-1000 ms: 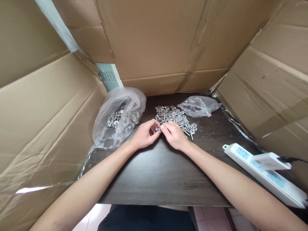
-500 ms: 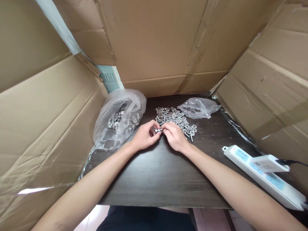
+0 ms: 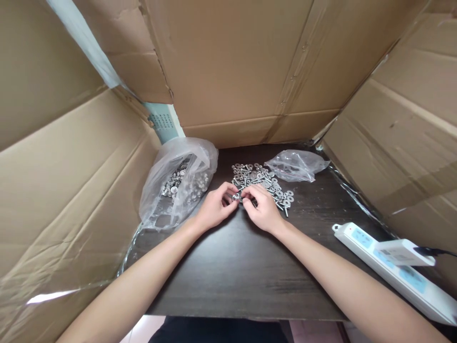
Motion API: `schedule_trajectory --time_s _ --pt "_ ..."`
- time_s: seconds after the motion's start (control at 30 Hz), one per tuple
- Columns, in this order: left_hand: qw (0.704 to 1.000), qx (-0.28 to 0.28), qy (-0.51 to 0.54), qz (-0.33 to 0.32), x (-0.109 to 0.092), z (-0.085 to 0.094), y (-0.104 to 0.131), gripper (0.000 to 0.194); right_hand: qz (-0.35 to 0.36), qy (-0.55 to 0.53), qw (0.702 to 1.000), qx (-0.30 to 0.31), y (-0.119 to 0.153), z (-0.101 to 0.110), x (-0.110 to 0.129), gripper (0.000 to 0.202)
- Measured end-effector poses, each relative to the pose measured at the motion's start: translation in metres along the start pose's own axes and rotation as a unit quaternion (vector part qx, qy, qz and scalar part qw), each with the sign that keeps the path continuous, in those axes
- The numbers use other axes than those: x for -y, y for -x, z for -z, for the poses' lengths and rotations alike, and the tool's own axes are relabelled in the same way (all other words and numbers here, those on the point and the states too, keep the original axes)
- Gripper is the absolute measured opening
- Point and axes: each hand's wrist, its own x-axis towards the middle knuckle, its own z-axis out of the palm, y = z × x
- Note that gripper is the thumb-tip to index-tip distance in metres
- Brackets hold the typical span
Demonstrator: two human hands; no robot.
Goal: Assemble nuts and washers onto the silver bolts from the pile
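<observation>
Between my two hands, just above the dark table, is a small shiny metal bolt [image 3: 236,196] with what looks like a washer on it. My left hand [image 3: 216,206] pinches it between thumb and fingertips. From the other side, the thumb and fingers of my right hand [image 3: 263,206] close on its right end; whether a nut sits there is hidden by the fingertips. Right beyond my hands lies a loose pile of bolts, nuts and washers [image 3: 257,177], partly covered by my right hand.
A clear plastic bag [image 3: 160,190] with finished-looking metal hardware stands at the left. A crumpled clear bag [image 3: 298,164] lies at the back right. A white power strip [image 3: 389,271] with a plugged-in adapter [image 3: 405,252] is at the right. Cardboard walls [image 3: 235,66] enclose the table [image 3: 228,276].
The bolt has turned in my fingers, so its washer side faces me more. My right fingers have shifted slightly and curl more. The whole view has moved a little.
</observation>
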Motion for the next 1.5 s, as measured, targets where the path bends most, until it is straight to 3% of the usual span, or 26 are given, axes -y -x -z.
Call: schedule_trajectory --time_s 0.5,0.63,0.73,0.83,0.93,1.1,1.5 --pt "0.999 0.048 -0.008 -0.009 0.002 0.001 -0.001 0.024 0.068 0.000 0.998 0.011 0.006 -0.002 0.008 0.004" --pt "0.999 0.036 0.000 -0.009 -0.002 0.000 -0.003 0.016 0.089 0.017 0.996 0.025 0.007 -0.002 0.011 0.003" --pt "0.994 -0.007 0.092 0.055 -0.001 0.002 -0.008 0.022 0.103 0.028 0.993 0.051 0.008 -0.001 0.015 0.006" --pt "0.961 -0.053 0.244 0.120 0.004 0.004 -0.014 0.026 0.122 0.038 0.989 0.076 0.011 -0.004 0.022 0.010" --pt "0.936 -0.072 0.311 0.151 0.007 0.005 -0.020 0.029 0.142 0.062 0.983 0.103 0.014 -0.010 0.029 0.015" --pt "0.935 -0.064 0.315 0.150 0.006 0.004 -0.020 0.030 0.151 0.085 0.974 0.144 0.015 -0.017 0.031 0.027" --pt "0.942 -0.051 0.297 0.146 0.007 0.005 -0.021 0.034 0.151 0.109 0.968 0.170 0.020 -0.014 0.031 0.028"
